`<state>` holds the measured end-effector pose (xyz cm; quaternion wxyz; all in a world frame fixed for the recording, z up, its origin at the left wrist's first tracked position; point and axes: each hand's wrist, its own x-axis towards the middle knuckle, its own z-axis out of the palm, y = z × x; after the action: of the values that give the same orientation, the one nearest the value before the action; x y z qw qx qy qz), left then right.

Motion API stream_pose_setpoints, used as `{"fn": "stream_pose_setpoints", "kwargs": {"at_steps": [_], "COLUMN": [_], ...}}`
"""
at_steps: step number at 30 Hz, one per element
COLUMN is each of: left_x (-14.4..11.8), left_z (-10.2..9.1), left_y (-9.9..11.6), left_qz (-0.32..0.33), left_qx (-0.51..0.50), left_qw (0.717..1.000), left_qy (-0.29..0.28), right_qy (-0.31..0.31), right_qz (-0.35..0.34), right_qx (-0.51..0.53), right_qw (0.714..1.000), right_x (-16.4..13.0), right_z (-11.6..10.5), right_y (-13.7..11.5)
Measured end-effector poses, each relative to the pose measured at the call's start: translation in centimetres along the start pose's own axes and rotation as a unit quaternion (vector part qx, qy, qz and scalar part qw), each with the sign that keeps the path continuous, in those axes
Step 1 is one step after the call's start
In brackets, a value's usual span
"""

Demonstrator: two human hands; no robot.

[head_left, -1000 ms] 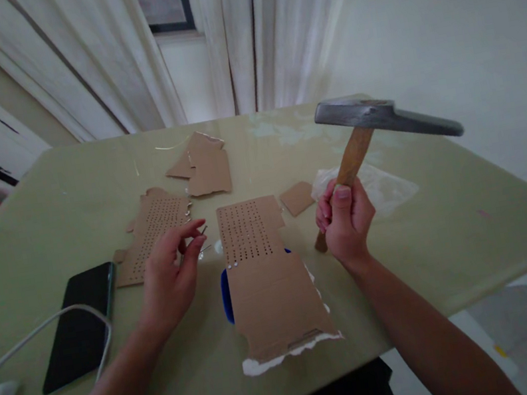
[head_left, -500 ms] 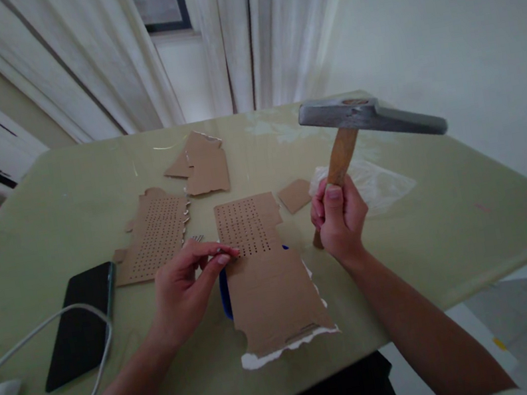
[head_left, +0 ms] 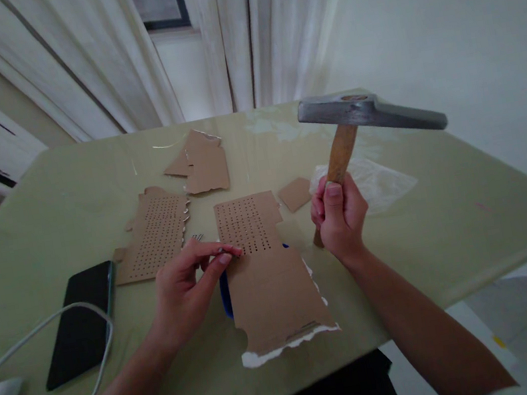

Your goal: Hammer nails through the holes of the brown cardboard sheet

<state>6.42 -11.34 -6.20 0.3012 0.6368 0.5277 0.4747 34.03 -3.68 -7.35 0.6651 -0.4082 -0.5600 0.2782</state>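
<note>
My right hand point(head_left: 340, 215) grips the wooden handle of a hammer point(head_left: 365, 114), whose steel head is raised above the table. My left hand point(head_left: 190, 287) pinches a small nail against the left edge of a brown cardboard sheet point(head_left: 267, 278) punched with rows of holes. That sheet lies over a blue object point(head_left: 225, 295) that mostly hides under it. A few loose nails point(head_left: 197, 237) lie just beyond my left fingers.
A second perforated cardboard piece point(head_left: 156, 235) lies left of the sheet, with torn scraps point(head_left: 202, 162) and a small square point(head_left: 296, 194) farther back. A clear plastic bag point(head_left: 375, 182) sits behind the hammer. A black phone point(head_left: 79, 322) and white cable point(head_left: 44, 369) lie left on the green table point(head_left: 473, 216).
My left hand moved right from the loose nails to the edge of the perforated sheet, carrying a nail. The hammer stays raised, shifted slightly left.
</note>
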Motion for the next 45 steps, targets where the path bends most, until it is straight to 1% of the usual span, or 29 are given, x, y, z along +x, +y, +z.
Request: {"fn": "stream_pose_setpoints", "kwargs": {"at_steps": [5,11,14,21,24,31,36,40,45], "left_x": [0.0,-0.1,-0.2,-0.2,-0.2,0.1,0.3,0.5,0.7], "left_z": [0.0,0.0,0.1,0.4,0.4,0.8,1.2,1.6,1.7], "left_y": [0.1,0.0,0.1,1.2,1.4,1.8,2.0,2.1,2.1], "left_qz": [0.021,0.025,0.038,0.085,0.096,0.146,0.144,0.126,0.119], "left_qx": [-0.003,0.009,0.018,0.054,0.070,0.096,0.098,0.099,0.109], "left_qw": [1.000,1.000,0.999,0.995,0.993,0.984,0.983,0.985,0.985], "left_qy": [-0.003,-0.006,-0.007,0.018,0.028,0.043,0.051,0.063,0.055], "right_qy": [-0.004,-0.003,-0.005,-0.005,-0.009,-0.026,-0.054,-0.070,-0.065], "right_qz": [-0.006,-0.006,-0.002,-0.009,-0.010,-0.001,0.002,0.004,0.033], "right_qx": [0.006,-0.029,-0.027,-0.019,-0.023,-0.030,-0.018,-0.010,-0.003], "right_qw": [1.000,1.000,1.000,1.000,1.000,0.999,0.998,0.997,0.997], "right_x": [0.0,0.0,0.0,0.0,-0.1,-0.1,-0.3,-0.4,-0.4], "right_z": [0.0,-0.1,0.0,0.1,0.2,0.4,0.7,0.9,0.9], "right_y": [0.0,-0.1,0.0,0.0,0.1,0.3,0.0,-0.1,0.1]}}
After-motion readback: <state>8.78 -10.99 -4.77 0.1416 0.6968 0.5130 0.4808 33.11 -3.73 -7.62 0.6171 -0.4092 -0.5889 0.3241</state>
